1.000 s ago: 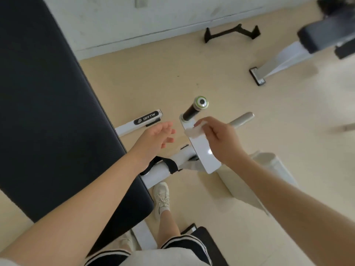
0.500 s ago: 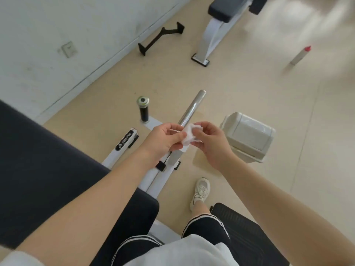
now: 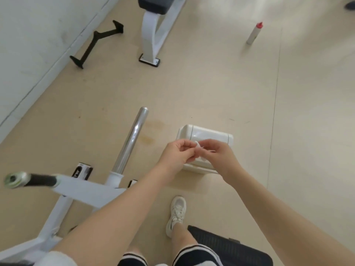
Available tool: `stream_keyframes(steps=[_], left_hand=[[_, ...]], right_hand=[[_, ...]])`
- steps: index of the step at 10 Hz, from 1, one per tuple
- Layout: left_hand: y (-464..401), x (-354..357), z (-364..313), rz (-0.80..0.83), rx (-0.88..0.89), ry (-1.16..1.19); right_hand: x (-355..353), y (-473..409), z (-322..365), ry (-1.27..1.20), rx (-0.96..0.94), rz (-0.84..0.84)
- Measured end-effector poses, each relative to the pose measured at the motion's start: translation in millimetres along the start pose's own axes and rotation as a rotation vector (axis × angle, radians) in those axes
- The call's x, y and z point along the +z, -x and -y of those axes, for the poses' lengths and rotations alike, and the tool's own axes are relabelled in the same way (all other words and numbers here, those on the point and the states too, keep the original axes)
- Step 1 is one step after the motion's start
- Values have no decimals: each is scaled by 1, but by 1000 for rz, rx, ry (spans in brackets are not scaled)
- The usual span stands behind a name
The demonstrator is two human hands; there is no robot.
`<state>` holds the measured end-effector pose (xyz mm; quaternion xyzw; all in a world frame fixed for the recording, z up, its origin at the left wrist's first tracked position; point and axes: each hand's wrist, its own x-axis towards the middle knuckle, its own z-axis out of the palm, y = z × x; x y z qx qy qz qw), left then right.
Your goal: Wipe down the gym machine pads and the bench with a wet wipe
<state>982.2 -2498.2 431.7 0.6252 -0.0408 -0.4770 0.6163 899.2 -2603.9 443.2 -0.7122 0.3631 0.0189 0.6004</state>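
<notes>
A small crumpled white wet wipe (image 3: 198, 147) is pinched between my left hand (image 3: 177, 153) and my right hand (image 3: 216, 153), held above a white lidded bin (image 3: 211, 134) on the floor. A dark padded bench (image 3: 153, 4) on a white frame stands at the top of the view. A black pad (image 3: 228, 246) sits by my right leg at the bottom. The white machine frame (image 3: 84, 189), with a chrome bar (image 3: 132, 139) and a black grip handle (image 3: 38, 179), lies to the left.
A white bottle with a red cap (image 3: 254, 33) stands on the beige floor at upper right. A black bar attachment (image 3: 96, 43) lies by the white wall at upper left. My white sneaker (image 3: 176, 214) is below the bin.
My view has swung right, away from the big dark pad. Both hands carried the wipe from above the machine frame to over the white bin.
</notes>
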Motion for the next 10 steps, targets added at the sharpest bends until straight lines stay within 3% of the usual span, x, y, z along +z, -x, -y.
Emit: stream_keyframes(steps=[1, 2, 3, 4, 5, 6, 7, 8, 9, 10], left_hand=[[-43, 16, 12, 15, -15, -108], [-86, 26, 39, 74, -64, -229], [-146, 24, 81, 103, 27, -674], [-210, 17, 128, 184, 146, -1437], [-267, 9, 175, 56, 478, -1931], [-304, -3, 214, -79, 863, -2078], [-326, -10, 225, -178, 1089, -2132], [-332, -16, 230, -232, 1271, -2071], [-328, -21, 216, -226, 1235, -2056], [-319, -27, 195, -248, 1180, -2035]], right_hand=[[-25, -29, -28, -35, 58, 57], [-37, -59, -68, 27, 122, -20], [-43, -96, -118, 100, 180, -211], [-41, -131, -173, 154, 199, -323], [-37, -159, -224, 265, 179, -342], [-26, -175, -262, 374, 167, -300], [-15, -189, -284, 509, 140, -235], [-1, -204, -291, 735, 172, -56], [2, -209, -277, 869, 210, 18], [-5, -192, -255, 822, 197, 88]])
